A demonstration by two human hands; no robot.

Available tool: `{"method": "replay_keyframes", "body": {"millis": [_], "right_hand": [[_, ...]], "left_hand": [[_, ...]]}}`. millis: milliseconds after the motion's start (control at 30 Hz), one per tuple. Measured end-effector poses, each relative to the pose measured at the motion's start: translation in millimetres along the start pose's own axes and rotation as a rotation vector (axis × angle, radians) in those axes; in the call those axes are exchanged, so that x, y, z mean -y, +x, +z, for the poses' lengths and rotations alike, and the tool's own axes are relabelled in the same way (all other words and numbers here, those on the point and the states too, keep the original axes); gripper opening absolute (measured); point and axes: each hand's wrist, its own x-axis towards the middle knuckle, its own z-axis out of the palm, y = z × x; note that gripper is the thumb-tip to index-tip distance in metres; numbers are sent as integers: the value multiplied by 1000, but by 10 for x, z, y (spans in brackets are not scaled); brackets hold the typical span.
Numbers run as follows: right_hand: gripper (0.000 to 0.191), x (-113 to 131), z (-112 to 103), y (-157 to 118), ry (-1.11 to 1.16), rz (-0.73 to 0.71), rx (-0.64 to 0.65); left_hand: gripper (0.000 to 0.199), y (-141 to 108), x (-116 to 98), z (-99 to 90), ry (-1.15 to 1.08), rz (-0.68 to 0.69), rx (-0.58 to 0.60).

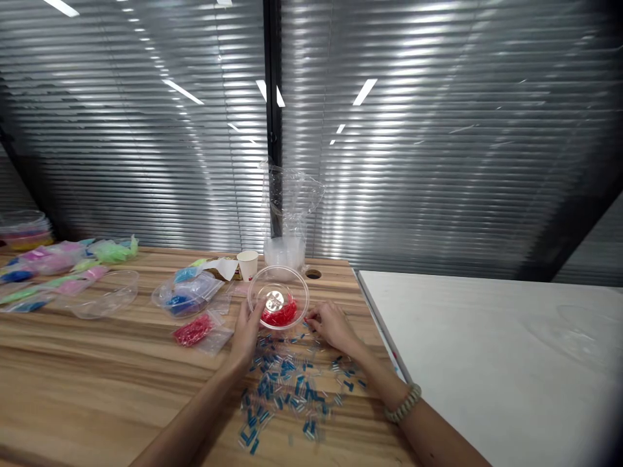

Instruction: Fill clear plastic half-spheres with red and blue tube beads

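My left hand [246,329] grips the left side of a clear round plastic bowl [305,305], which is tilted up. Small red pieces [282,314] lie in a heap at its lower part. Just right of the bowl, my right hand [329,324] has its thumb and fingertips pinched together near a tiny red piece at the rim; what they hold is too small to make out. Below the bowl, many small blue and clear pieces [287,383] are scattered over the wooden table between my forearms.
A bag of red pieces [193,329] and a container with blue bags [185,299] sit on the left. Farther left are an open clear container [109,295] and colored bags [53,257]. A paper cup [248,264] and bagged containers [285,253] stand behind. At right is a white table [462,344].
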Motion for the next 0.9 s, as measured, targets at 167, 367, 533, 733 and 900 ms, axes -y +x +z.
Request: {"method": "replay_keyframes", "body": {"millis": [167,367,533,733,900], "right_hand": [[15,-41,39,3,3,-49,-31],[14,-60,37,53,57,-33,-170],[19,-56,-19,70,288,-134,-611],[20,10,7,36,252,-319,-667],[20,6,61,57,232,-403,-634]], "left_hand": [[48,26,12,-14,-1,-32,-29],[50,46,48,-45,15,-8,-15],[51,11,69,-25,11,26,23],[50,-42,34,16,6,-5,70],[49,-35,-2,16,17,-20,56]]}}
